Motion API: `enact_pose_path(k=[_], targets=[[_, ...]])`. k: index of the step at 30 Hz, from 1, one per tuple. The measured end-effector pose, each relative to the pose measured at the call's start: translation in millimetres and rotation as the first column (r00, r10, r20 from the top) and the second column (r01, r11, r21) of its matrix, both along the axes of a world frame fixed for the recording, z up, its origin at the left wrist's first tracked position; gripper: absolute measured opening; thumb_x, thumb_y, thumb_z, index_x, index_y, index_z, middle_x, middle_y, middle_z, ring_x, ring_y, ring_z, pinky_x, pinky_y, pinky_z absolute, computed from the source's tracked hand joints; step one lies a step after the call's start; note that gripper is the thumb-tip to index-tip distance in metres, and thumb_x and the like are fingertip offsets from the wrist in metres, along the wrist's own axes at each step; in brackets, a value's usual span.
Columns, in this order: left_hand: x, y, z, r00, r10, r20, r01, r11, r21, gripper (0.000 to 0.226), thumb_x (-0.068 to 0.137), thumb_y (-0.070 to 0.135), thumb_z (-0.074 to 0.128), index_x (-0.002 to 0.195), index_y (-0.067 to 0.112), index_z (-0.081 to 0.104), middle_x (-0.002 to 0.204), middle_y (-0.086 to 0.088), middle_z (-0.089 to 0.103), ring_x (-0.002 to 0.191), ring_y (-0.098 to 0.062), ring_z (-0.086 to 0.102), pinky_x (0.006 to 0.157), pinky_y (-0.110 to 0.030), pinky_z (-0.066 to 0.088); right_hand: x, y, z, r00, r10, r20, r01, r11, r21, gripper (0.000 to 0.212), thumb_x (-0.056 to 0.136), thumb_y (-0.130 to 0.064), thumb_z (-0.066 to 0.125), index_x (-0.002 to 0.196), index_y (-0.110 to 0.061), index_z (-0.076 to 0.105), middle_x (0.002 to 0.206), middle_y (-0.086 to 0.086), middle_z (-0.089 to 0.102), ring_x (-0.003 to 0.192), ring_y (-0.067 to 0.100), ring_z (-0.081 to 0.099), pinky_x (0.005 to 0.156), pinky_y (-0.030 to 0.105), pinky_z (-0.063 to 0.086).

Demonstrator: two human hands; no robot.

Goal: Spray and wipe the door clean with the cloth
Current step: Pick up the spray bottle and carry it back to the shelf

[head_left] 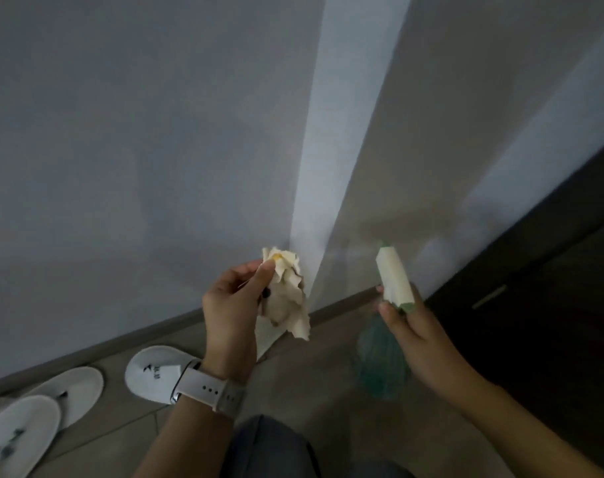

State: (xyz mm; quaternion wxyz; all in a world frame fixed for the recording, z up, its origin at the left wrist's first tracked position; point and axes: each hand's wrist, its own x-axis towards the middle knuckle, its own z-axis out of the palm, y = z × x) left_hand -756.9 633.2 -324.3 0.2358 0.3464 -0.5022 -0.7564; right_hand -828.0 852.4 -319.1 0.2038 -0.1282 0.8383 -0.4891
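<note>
Low in the head view, a tiled floor [293, 367] meets a pale grey wall [121, 132] along a dark skirting strip [97, 350], and a bright band of light runs up the white door [431, 132] beside it. To the far right stands a dark cabinet [552, 288] with a slim handle. Three white slippers [152, 374] lie on the floor at the left.

Near the door's foot, the left hand [231, 305], a pale watch [207, 391] on its wrist, pinches a crumpled cream cloth [286, 291] between thumb and fingers; the cloth bunches above the fingertips and hangs just beside the lit band, seemingly not touching it. The right hand [417, 339] curls round the neck of a green spray bottle [379, 363], its white head [393, 277] rising above the fingers toward the door, its blurred body hanging below the palm.
</note>
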Motion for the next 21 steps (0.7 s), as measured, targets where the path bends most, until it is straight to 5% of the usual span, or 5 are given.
enact_pose_path(k=[5, 11, 16, 21], targets=[[-28.9, -36.9, -14.8, 0.986, 0.117, 0.119, -0.126, 0.990, 0.065, 0.016, 0.084, 0.013, 0.073, 0.096, 0.002, 0.073, 0.086, -0.015, 0.073, 0.077, -0.020, 0.064, 0.073, -0.033, 0.054, -39.2, -55.1, -5.2, 0.980, 0.122, 0.157, -0.145, 0.979, 0.142, 0.032, 0.098, -0.034, 0.045, 0.130, -0.029, 0.043, 0.100, -0.013, 0.054, 0.082, -0.006, 0.054, 0.064, -0.004, 0.038], [12.3, -74.6, 61.2, 0.940, 0.244, 0.239, -0.291, 0.939, 0.184, 0.017, 0.086, 0.011, 0.070, 0.097, -0.002, 0.073, 0.094, -0.024, 0.071, 0.081, -0.029, 0.064, 0.079, -0.041, 0.053, -31.2, -110.1, 60.9, 0.948, 0.182, 0.262, -0.190, 0.982, 0.004, 0.046, 0.083, -0.043, 0.047, 0.124, -0.022, 0.050, 0.093, 0.000, 0.063, 0.084, -0.001, 0.063, 0.072, 0.011, 0.049], [71.4, -105.0, 181.3, 0.873, 0.392, 0.288, -0.448, 0.880, 0.160, 0.020, 0.085, 0.010, 0.071, 0.098, -0.006, 0.071, 0.080, -0.014, 0.066, 0.073, -0.020, 0.055, 0.062, -0.025, 0.047, 4.4, -160.4, 173.8, 0.937, 0.215, 0.276, -0.209, 0.977, -0.053, 0.033, 0.085, -0.042, 0.047, 0.105, -0.016, 0.054, 0.081, 0.016, 0.059, 0.070, 0.011, 0.060, 0.069, 0.025, 0.053], [134.5, -129.9, 317.3, 0.806, 0.513, 0.296, -0.571, 0.806, 0.158, 0.017, 0.085, 0.010, 0.072, 0.096, -0.003, 0.071, 0.079, -0.011, 0.067, 0.073, -0.019, 0.057, 0.062, -0.023, 0.050, 45.3, -205.0, 296.4, 0.904, 0.299, 0.306, -0.289, 0.954, -0.080, 0.043, 0.094, -0.053, 0.047, 0.087, -0.012, 0.057, 0.067, 0.000, 0.058, 0.063, 0.014, 0.060, 0.070, 0.038, 0.055]])
